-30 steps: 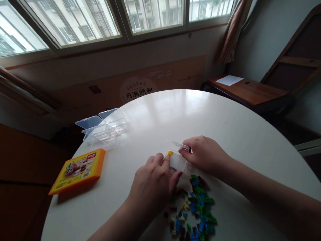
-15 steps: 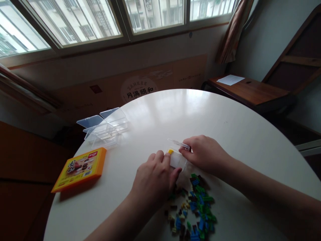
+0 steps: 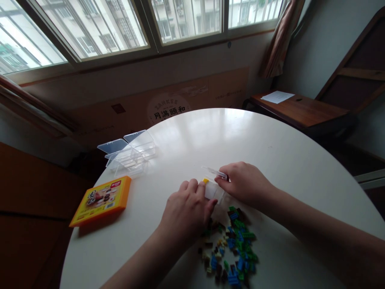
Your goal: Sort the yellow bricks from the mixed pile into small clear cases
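Small clear box (image 3: 213, 193) is on the white worktop (image 3: 285, 168), between the two hands, just beyond the brick pile (image 3: 240, 241). Yellow brick (image 3: 205, 181) sits at its far left corner, right by the left index fingertip; can't tell if they touch.

Right hand (image 3: 243, 178): fingers pinched on a clear flap (image 3: 216, 172), thumb underneath. Reads like the box's lid, but hinge isn't visible from where I stand.

Left hand (image 3: 186, 208): palm down over the box's left side, thumb spread toward the near edge. Can't tell whether those fingers grip or just steady.

Handling guess: box is thin plastic, very light, stiff but brittle at any hinge, a bit slippery. Hold it low by opposite side walls, lid by its free edge; don't lever hard. Brick should be light, hard and fiddly; fingertips on its sides.

Off to the left: open clear cases (image 3: 129, 156), and nearer, an orange box (image 3: 102, 198). Both well apart from the hands.
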Action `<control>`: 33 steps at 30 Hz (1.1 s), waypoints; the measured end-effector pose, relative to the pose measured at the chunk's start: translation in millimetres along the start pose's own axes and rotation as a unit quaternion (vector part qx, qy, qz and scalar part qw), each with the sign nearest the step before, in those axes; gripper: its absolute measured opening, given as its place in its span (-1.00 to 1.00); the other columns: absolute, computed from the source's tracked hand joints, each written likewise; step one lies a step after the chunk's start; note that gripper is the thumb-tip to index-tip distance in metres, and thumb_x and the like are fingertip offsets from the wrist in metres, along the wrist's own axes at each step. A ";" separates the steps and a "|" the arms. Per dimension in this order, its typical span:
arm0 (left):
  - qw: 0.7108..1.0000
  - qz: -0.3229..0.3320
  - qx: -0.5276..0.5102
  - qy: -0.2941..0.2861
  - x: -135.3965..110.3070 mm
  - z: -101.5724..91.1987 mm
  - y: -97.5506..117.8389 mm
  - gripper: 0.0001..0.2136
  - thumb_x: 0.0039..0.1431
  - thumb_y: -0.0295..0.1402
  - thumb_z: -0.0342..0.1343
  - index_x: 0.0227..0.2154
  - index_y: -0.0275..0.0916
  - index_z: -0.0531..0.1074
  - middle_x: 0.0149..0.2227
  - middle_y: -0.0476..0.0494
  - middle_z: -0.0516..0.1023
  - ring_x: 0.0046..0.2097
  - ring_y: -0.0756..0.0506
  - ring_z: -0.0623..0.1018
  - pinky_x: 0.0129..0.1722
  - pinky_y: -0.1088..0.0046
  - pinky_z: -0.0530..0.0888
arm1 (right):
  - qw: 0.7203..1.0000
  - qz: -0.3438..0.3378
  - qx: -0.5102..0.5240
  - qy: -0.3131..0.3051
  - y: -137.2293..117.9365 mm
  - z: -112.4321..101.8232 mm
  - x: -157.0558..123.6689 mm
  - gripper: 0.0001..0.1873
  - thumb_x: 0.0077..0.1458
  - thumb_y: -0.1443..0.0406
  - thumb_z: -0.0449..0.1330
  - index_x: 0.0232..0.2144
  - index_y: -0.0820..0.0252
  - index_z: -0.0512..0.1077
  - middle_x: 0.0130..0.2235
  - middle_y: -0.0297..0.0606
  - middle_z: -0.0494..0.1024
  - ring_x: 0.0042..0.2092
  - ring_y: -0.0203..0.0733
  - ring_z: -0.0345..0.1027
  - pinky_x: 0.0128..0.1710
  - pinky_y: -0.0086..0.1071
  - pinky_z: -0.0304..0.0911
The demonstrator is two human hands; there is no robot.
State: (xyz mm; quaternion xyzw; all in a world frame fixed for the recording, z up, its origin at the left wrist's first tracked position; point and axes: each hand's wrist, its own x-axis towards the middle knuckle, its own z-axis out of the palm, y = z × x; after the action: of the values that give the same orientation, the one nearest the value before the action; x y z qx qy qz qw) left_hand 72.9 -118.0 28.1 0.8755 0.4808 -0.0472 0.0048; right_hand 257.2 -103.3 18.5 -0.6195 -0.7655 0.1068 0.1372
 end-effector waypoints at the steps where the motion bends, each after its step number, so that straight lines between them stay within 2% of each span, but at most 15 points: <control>1: 1.000 0.000 0.000 0.001 0.1 -0.1 0.0 -0.60 0.35 -0.11 -0.13 0.02 -0.27 0.42 -0.14 -0.24 0.46 -0.09 -0.21 0.44 -0.19 0.28 0.47 | 1.000 0.000 0.003 -0.001 0.1 0.0 0.0 -0.68 0.21 0.18 0.09 -0.55 0.16 0.41 -0.46 -0.29 0.54 -0.43 -0.26 0.31 -0.48 -0.37 -0.07; 12: 0.999 0.020 -0.029 -0.009 -6.9 -5.9 -3.3 -0.59 0.36 -0.11 -0.15 -0.03 -0.25 0.47 -0.15 -0.23 0.49 -0.10 -0.21 0.46 -0.18 0.24 0.48 | 1.000 -0.014 0.021 0.004 1.2 1.0 0.6 -0.67 0.24 0.21 0.08 -0.52 0.16 0.46 -0.41 -0.27 0.57 -0.38 -0.25 0.37 -0.42 -0.39 0.06; 14: 0.999 0.021 -0.038 -0.013 -8.0 -8.1 -2.5 -0.60 0.36 -0.11 -0.15 -0.05 -0.23 0.48 -0.18 -0.21 0.50 -0.12 -0.20 0.47 -0.19 0.24 0.48 | 0.999 -0.016 0.035 0.010 2.0 2.1 0.6 -0.71 0.24 0.21 0.08 -0.45 0.13 0.52 -0.37 -0.27 0.60 -0.34 -0.22 0.42 -0.38 -0.39 0.12; 16: 0.999 0.022 -0.044 -0.020 -8.9 -10.1 -1.7 -0.60 0.36 -0.09 -0.15 -0.07 -0.22 0.50 -0.19 -0.21 0.51 -0.13 -0.19 0.48 -0.20 0.25 0.48 | 0.998 -0.014 0.051 0.022 3.2 3.6 0.5 -0.77 0.24 0.21 0.10 -0.27 0.08 0.57 -0.27 -0.27 0.63 -0.27 -0.18 0.46 -0.33 -0.37 0.19; 19: 0.998 0.024 -0.050 -0.028 -10.4 -11.5 -0.8 -0.59 0.35 -0.08 -0.14 -0.10 -0.23 0.51 -0.20 -0.22 0.52 -0.13 -0.20 0.48 -0.19 0.25 0.48 | 0.998 -0.007 0.060 0.036 5.0 6.2 0.5 -0.69 0.22 0.20 0.13 -0.02 0.02 0.52 -0.15 -0.26 0.64 -0.21 -0.13 0.49 -0.29 -0.34 0.27; 27: 0.998 0.024 -0.055 -0.034 -14.1 -9.9 2.5 -0.60 0.33 -0.10 -0.10 -0.08 -0.28 0.49 -0.18 -0.26 0.51 -0.13 -0.22 0.48 -0.19 0.20 0.50 | 0.997 -0.011 0.061 0.051 4.8 10.3 1.1 -0.62 0.21 0.18 0.16 0.07 0.01 0.46 -0.11 -0.25 0.64 -0.19 -0.09 0.52 -0.24 -0.26 0.36; 33: 0.998 0.029 -0.056 -0.029 -14.8 -10.3 3.9 -0.60 0.33 -0.09 -0.11 -0.08 -0.25 0.49 -0.21 -0.25 0.53 -0.16 -0.22 0.50 -0.22 0.20 0.50 | 0.997 -0.003 0.064 0.052 4.6 10.4 1.4 -0.54 0.19 0.19 0.17 0.14 0.01 0.39 -0.19 -0.27 0.65 -0.25 -0.11 0.52 -0.28 -0.28 0.37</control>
State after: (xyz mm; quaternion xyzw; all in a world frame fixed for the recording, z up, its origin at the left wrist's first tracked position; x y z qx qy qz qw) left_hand 69.0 -132.0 39.5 0.8857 0.4568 -0.0459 0.0691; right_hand 257.7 -100.9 7.3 -0.6121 -0.7507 0.1227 0.2162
